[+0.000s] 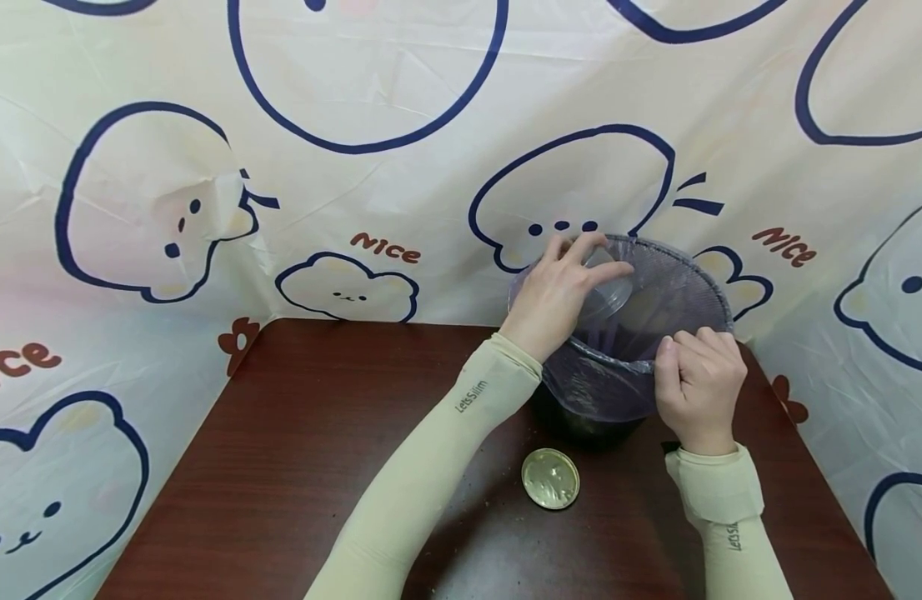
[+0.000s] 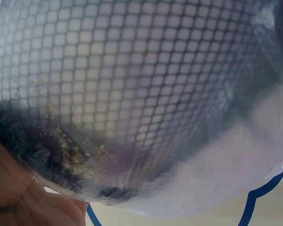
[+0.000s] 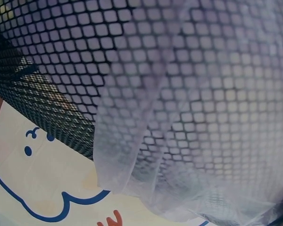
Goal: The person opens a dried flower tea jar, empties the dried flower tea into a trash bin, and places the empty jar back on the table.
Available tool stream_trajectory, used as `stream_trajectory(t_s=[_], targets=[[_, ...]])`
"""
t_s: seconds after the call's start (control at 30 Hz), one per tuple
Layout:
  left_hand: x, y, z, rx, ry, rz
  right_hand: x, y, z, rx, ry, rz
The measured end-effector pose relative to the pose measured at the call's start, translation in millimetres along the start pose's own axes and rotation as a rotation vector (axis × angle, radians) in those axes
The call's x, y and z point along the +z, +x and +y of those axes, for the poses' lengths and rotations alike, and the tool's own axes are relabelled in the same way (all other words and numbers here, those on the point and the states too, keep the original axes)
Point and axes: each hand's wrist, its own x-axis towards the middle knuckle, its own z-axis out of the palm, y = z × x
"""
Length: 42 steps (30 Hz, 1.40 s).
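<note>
While tilted, jar [image 1: 607, 283] over bin [image 1: 618, 392]

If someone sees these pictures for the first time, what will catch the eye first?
Probably the mesh bin lined with a purple bag, at the far right of the brown table. The left hand tips a clear cup into it while the right hand pinches the bag's rim. A round gold lid lies in front.

The bin [image 1: 596, 421] is black wire mesh, lined with a thin, translucent purplish plastic bag [image 1: 678, 292]. The lid [image 1: 550, 478] looks like shiny metal. The table [image 1: 318, 450] is dark, glossy wood grain.
</note>
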Motion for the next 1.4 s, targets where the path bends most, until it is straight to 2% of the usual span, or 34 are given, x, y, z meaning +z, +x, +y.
stream_trajectory(t_s=[0.2, 0.43, 0.87, 1.4], targets=[[-1.2, -0.9, 0.6, 0.022, 0.027, -0.009, 2.0, -0.8, 1.1, 0.002, 0.008, 0.009], [-1.9, -1.1, 2.7, 0.067, 0.107, -0.018, 2.3, -2.0, 2.2, 0.001, 0.007, 0.010], [-0.2, 0.1, 5.2, 0.115, 0.166, -0.015, 1.2, -0.7, 2.2, -0.011, -0.003, 0.005], [0.2, 1.7, 6.3, 0.162, 0.175, -0.029, 0.7, -1.5, 2.8, -0.014, -0.004, 0.005]])
